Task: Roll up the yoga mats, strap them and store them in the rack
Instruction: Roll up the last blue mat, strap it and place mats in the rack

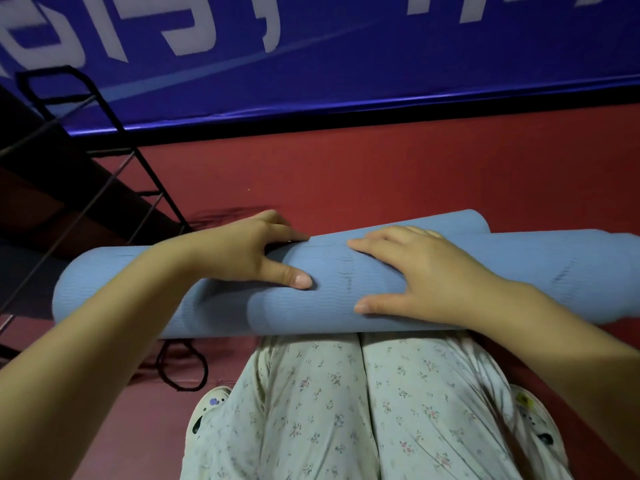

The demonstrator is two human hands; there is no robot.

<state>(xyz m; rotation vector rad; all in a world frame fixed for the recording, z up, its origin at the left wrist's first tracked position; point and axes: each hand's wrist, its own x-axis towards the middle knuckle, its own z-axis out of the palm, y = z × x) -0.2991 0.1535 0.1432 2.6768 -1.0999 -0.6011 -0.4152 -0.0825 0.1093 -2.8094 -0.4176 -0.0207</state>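
Red floor (381, 174) under rolled blue mat (329, 306), black strap (180, 372)

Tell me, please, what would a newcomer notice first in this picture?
The rolled blue yoga mat lies across the middle, just beyond the person's knees, with the left hand and right hand gripping its top. Behind it a blue banner meets the red floor; a black rack stands left.
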